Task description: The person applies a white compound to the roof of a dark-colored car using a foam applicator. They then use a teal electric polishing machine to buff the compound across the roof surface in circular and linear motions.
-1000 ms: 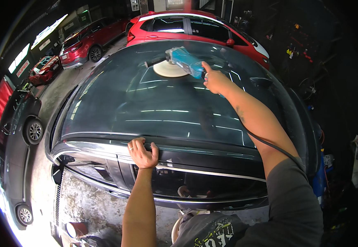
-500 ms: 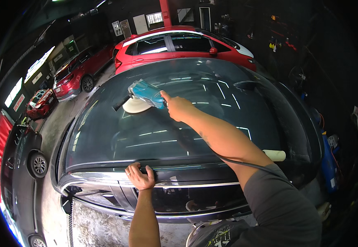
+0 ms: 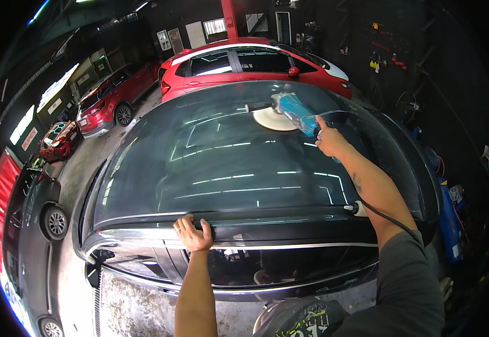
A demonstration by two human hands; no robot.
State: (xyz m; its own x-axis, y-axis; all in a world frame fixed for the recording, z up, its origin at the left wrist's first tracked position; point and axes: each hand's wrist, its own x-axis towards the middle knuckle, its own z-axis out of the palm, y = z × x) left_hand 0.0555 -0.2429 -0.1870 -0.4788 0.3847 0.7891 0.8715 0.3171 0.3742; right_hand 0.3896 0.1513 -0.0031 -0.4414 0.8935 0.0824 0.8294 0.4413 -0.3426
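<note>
My right hand [image 3: 330, 139] is closed around the rear grip of a blue polisher [image 3: 294, 110], arm stretched across the dark car roof [image 3: 222, 168]. The polisher's round white pad [image 3: 273, 120] is against the far part of the roof, right of its middle. Its black side handle [image 3: 258, 106] points left, held by nobody. My left hand [image 3: 194, 232] leans on the near roof edge, thumb apart from the fingers, holding nothing. Beside my right forearm lies a pale bottle [image 3: 359, 209], partly hidden by the arm.
A dark cord [image 3: 387, 218] runs along my right arm. Beyond the roof stands a red car [image 3: 199, 82] with a white roof stripe. Another red car [image 3: 105, 105] and a dark car [image 3: 28, 247] are at the left. Blue equipment [image 3: 451, 227] stands at the right.
My right hand has carried the polisher right and slightly farther across the roof. The right forearm now covers part of the pale bottle. My left hand stays on the roof edge.
</note>
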